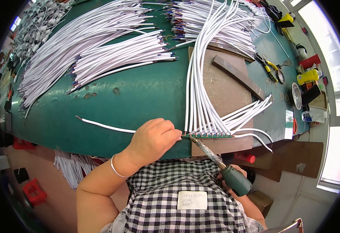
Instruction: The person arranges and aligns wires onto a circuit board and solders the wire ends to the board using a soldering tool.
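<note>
And here you are, leaning in over the green tabletop [138,95], with the narrow green strip [216,136] near the front edge of the brown board [224,87]. Your left hand [154,138] is at the strip's left end, thumb and fingers drawn together, pinching a white cable [107,126] whose loose tail runs out to your left. Down low, your right hand [223,183] grips the soldering iron [238,181], partly hidden behind its dark green handle; the iron slants up and left, its tip right at the strip, close by your left fingertips. Whether it touches metal, you can't tell from here.

Look at those attached cables [195,77], a whole row rising from the strip and sweeping away over the board! A dark bar [238,77] lies across the board behind them. Over to your left, a small cable bundle [119,58] sits beside a larger bundle [69,54]; off to your right, yellow-handled pliers [271,70] lie near a bowl [296,95].
</note>
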Tool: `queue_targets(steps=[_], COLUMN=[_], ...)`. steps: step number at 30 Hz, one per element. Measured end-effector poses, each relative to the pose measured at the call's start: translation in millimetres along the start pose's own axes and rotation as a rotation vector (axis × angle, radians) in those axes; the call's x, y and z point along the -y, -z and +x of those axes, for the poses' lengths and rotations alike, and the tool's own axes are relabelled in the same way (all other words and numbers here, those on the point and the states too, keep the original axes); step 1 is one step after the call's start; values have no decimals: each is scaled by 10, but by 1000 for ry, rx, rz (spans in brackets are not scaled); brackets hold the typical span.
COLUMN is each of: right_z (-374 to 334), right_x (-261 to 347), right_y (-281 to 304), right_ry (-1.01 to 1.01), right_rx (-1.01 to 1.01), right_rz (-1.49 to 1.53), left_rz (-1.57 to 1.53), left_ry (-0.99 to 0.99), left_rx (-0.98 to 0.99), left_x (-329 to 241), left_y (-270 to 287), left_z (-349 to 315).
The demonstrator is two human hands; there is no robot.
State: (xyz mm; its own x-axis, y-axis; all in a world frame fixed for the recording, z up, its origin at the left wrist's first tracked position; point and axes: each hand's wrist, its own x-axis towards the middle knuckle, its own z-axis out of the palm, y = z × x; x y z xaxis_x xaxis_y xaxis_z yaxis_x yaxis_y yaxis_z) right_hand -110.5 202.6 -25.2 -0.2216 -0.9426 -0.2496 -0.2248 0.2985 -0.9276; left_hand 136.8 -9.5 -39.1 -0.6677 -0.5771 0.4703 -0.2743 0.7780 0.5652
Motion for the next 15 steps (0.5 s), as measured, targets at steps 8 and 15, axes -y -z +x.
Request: queue_targets(steps=[8, 15], right_z=[14, 35], right_x=[-57, -43], right_y=[-25, -62], right_ry=[-67, -54], right_rx=[26, -16], right_rz=[192, 154], left_rz=[-7, -8], left_ry=[9, 13], left_rx=[-9, -10], left_x=[10, 8], left_y=[-12, -15], left_z=[-19, -17])
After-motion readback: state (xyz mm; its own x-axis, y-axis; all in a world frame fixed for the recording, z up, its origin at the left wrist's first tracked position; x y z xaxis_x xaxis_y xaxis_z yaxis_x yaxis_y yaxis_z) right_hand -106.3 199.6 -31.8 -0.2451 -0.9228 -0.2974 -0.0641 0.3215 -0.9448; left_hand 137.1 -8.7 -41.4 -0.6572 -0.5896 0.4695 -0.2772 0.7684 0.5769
